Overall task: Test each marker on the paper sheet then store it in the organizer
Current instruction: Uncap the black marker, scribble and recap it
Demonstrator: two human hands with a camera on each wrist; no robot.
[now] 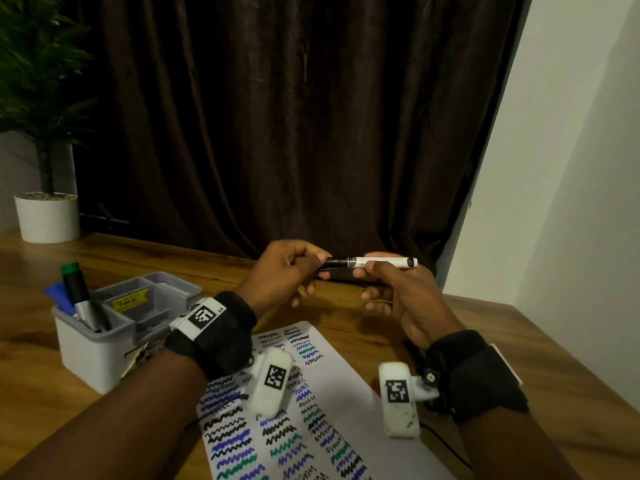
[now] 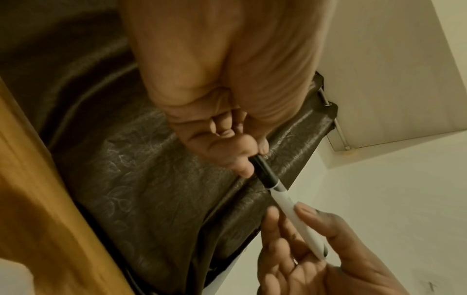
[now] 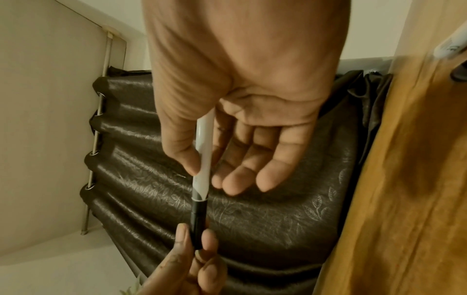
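A white marker point(image 1: 384, 262) with a black cap point(image 1: 336, 263) is held level in the air above the table, between both hands. My left hand point(image 1: 294, 268) pinches the black cap point(image 2: 262, 171). My right hand point(image 1: 388, 282) pinches the white barrel point(image 3: 203, 151) between thumb and forefinger; its other fingers hang loose. The cap sits on the barrel. The paper sheet point(image 1: 346, 386), covered with black, blue and green squiggles, lies on the table below my wrists. The grey organizer point(image 1: 104, 344) stands to the left and holds a green-capped marker point(image 1: 74, 282) and a blue one point(image 1: 59, 296).
A potted plant in a white pot point(image 1: 46, 216) stands at the table's far left corner. A dark curtain point(image 1: 294, 116) hangs behind the wooden table point(image 1: 536, 358), with a white wall on the right.
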